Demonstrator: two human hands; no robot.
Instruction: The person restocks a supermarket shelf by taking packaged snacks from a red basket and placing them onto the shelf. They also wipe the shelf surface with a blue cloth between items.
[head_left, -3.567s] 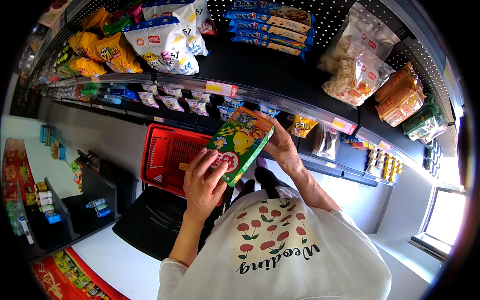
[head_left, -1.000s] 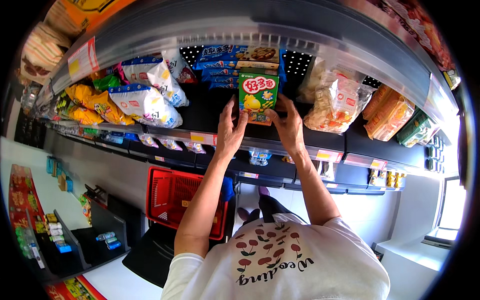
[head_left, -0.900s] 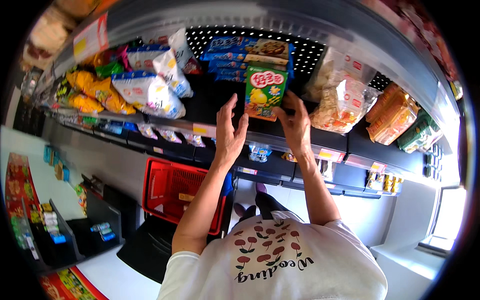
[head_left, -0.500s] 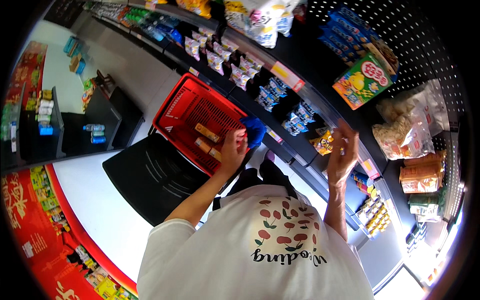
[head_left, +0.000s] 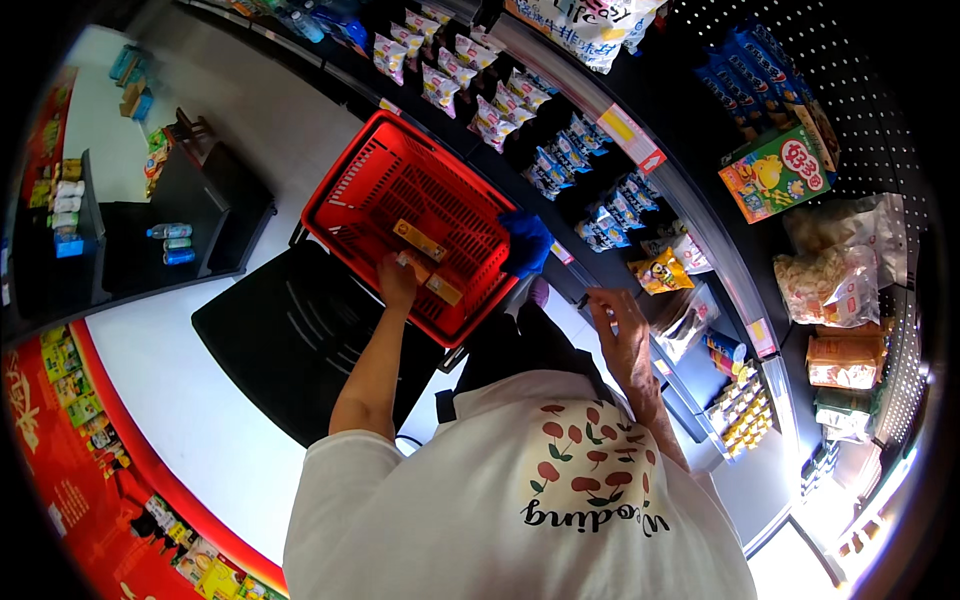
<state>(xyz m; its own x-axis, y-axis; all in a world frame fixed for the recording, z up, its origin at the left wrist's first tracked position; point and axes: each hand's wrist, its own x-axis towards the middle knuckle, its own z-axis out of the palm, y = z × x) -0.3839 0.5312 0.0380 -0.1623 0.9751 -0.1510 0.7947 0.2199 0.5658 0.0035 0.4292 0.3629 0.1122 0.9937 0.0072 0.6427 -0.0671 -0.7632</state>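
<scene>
My left hand (head_left: 397, 281) reaches over the near left rim of a red plastic shopping basket (head_left: 345, 190). Its fingers are closed around the left end of a small orange-brown box (head_left: 416, 265), which still rests in the basket. A second such box (head_left: 418, 240) lies just beyond it, and a third box (head_left: 444, 289) to its right. By the lower shelf my right hand (head_left: 622, 335) hovers with fingers bent and apart, nothing visible in it. A blue cloth-like thing (head_left: 527, 242) hangs at the basket's right side.
On the right, shelves hold small snack bags (head_left: 570, 150), a yellow snack bag (head_left: 661, 271), a green box (head_left: 775, 175) and clear bags (head_left: 830, 285). The shelf edge (head_left: 640, 150) runs close to my right arm. A black panel (head_left: 290, 345) lies beside the basket.
My left hand has moved from the basket's right side leftward to the middle box. My right hand has drawn down and left, away from the shelf edge. The view has shifted slightly.
</scene>
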